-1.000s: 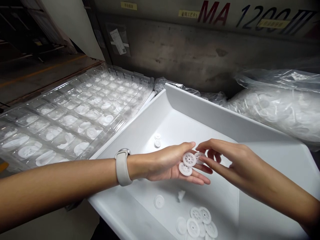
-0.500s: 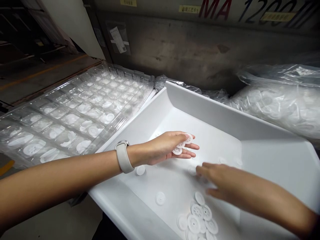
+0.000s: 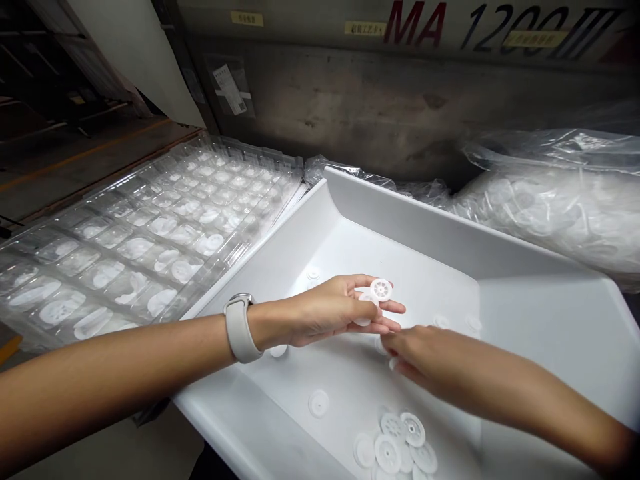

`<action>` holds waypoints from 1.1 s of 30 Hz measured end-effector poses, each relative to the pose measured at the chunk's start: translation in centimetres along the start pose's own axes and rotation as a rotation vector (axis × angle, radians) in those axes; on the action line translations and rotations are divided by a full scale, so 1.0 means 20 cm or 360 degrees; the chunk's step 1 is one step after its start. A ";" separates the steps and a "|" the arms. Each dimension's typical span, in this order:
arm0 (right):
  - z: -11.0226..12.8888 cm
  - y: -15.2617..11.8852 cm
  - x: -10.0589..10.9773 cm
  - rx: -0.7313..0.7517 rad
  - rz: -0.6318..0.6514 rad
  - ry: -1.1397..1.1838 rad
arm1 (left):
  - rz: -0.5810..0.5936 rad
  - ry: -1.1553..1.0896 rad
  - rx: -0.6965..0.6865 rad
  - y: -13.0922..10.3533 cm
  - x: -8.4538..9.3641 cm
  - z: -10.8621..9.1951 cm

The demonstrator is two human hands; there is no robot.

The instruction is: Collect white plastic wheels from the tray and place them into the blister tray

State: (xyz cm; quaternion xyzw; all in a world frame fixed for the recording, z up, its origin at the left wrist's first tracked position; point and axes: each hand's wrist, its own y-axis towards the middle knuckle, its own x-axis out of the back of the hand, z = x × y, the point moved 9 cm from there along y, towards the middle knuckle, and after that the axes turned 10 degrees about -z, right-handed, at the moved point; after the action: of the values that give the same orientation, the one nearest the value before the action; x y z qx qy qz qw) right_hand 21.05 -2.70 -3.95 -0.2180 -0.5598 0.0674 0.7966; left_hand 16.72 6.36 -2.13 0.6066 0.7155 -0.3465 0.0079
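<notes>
You work over a pale grey tray [image 3: 525,320], your left hand [image 3: 340,307], a watch [image 3: 241,333] on its wrist, pinching several white spoked wheels [image 3: 381,289] between thumb and fingers above the middle of the tray. Your right hand [image 3: 425,353] reaches in from the right edge, just beside the left one and low by a white disc [image 3: 381,345]; its fingertips are hidden, so whether they grip anything cannot be told. A loose pile of wheels [image 3: 387,453] lies toward the near edge, with a lone disc [image 3: 319,403] apart from it. A small white piece [image 3: 313,273] sits by the left edge, and two more discs [image 3: 440,322] lie near the right wall. Beyond the left edge, a clear compartment tray [image 3: 240,243] holds white parts; behind the far edge, toward its right corner, a plastic bag [image 3: 560,213] bulges.
</notes>
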 end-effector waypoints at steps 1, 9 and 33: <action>-0.05 0.01 0.04 -0.0017 -0.0068 0.0013 | 0.0016 0.0000 -0.0014 0.00 0.00 0.00; -0.24 -0.07 0.44 -0.0259 -0.0646 0.0230 | 0.0032 -0.0120 -0.0057 0.00 -0.01 -0.03; -0.06 -0.04 0.44 -0.0300 -0.1029 0.0637 | -0.0017 -0.0437 -0.0148 0.02 0.00 -0.08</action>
State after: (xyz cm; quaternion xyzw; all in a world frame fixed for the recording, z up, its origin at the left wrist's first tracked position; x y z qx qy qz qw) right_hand 25.31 -0.74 3.63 -0.1114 -0.4369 -0.2824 0.8467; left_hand 17.72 7.20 -1.04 0.5487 0.7262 -0.3928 0.1319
